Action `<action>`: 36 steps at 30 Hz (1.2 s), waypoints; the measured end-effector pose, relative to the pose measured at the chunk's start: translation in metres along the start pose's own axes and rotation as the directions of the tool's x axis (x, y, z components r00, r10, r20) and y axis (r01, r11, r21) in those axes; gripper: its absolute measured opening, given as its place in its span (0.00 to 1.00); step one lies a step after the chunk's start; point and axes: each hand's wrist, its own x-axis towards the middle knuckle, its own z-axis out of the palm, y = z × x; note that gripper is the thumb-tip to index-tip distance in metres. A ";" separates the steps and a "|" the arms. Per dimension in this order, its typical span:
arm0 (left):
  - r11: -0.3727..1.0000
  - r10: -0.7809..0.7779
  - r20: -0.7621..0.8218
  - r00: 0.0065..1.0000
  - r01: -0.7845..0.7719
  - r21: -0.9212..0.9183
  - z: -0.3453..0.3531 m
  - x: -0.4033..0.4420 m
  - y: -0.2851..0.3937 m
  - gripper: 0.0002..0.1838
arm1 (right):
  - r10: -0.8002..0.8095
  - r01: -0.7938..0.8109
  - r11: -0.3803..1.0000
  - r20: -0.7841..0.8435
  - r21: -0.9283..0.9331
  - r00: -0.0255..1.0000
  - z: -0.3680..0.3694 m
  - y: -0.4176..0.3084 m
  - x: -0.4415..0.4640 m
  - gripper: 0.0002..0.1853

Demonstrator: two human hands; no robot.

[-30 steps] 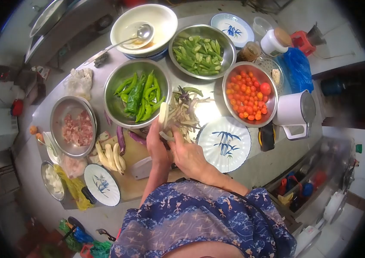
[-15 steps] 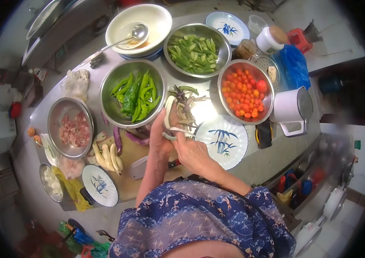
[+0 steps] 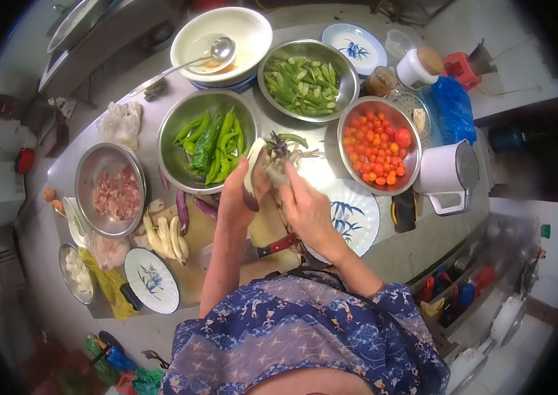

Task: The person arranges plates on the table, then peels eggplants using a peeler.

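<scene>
Our left hand (image 3: 234, 199) is closed around a part-peeled eggplant (image 3: 253, 164), pinching it between thumb and fingers so that it stands up tilted from the grip, pale along its length and dark purple at the end nearest the palm. Our right hand (image 3: 308, 209) is just beside it, fingers curled together on a pale tool (image 3: 278, 176); the tool is blurred, and we cannot tell whether it touches the eggplant.

Just past both grips we have a heap of peelings (image 3: 301, 155). Near the left grip, on its far left side, is the steel bowl of green peppers (image 3: 208, 148); farther left and nearer us lie the peeled eggplants (image 3: 166, 238). Beneath our wrists, a knife's red handle (image 3: 278, 245) rests on the cutting board (image 3: 212, 282). A white plate (image 3: 362, 220) with blue leaves sits just right of the right grip, partly hidden by that hand, and beyond the plate we see the bowl of small tomatoes (image 3: 378, 146).
</scene>
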 end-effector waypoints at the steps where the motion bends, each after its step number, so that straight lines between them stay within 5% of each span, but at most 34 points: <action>1: 0.999 0.030 0.031 0.999 -0.029 -0.028 0.000 -0.002 -0.004 0.22 | 0.001 -0.001 1.000 -0.001 -0.001 1.000 -0.002 -0.002 0.007 0.25; 4: 0.992 0.083 0.160 0.984 -0.067 -0.107 -0.004 -0.005 -0.009 0.18 | 0.006 -0.011 0.996 -0.052 -0.092 0.999 -0.001 -0.008 0.017 0.25; 9: 0.986 0.154 -0.106 0.982 -0.146 0.079 0.017 -0.014 -0.014 0.15 | -0.049 0.031 0.987 -0.114 -0.159 0.992 0.013 -0.014 0.019 0.28; 13: 0.974 0.192 -0.123 0.974 -0.174 0.144 0.027 -0.021 -0.013 0.15 | -0.068 0.042 0.984 -0.142 -0.176 0.988 0.015 -0.015 0.022 0.28; 16: 0.978 0.189 -0.171 0.967 -0.170 0.118 0.019 -0.019 -0.016 0.15 | -0.034 0.015 0.984 -0.105 -0.180 0.994 0.012 -0.014 0.021 0.27; 19: 0.979 0.179 -0.036 0.983 -0.174 0.102 0.003 -0.016 -0.016 0.17 | -0.041 0.035 0.984 -0.033 -0.177 0.999 0.011 -0.011 0.019 0.27; 32: 0.989 0.147 -0.124 0.981 -0.142 0.050 0.023 -0.004 -0.012 0.17 | 0.077 -0.084 0.996 0.160 0.035 0.984 0.022 -0.021 -0.017 0.23; 35: 0.991 0.133 -0.078 0.988 -0.131 0.036 0.006 0.000 -0.010 0.14 | 0.031 -0.058 0.991 0.216 0.119 0.976 0.012 -0.021 -0.024 0.23; 36: 0.993 0.097 0.137 0.986 -0.087 -0.077 -0.027 0.013 -0.008 0.13 | 0.051 -0.086 0.989 0.270 0.119 0.962 0.009 -0.021 -0.030 0.23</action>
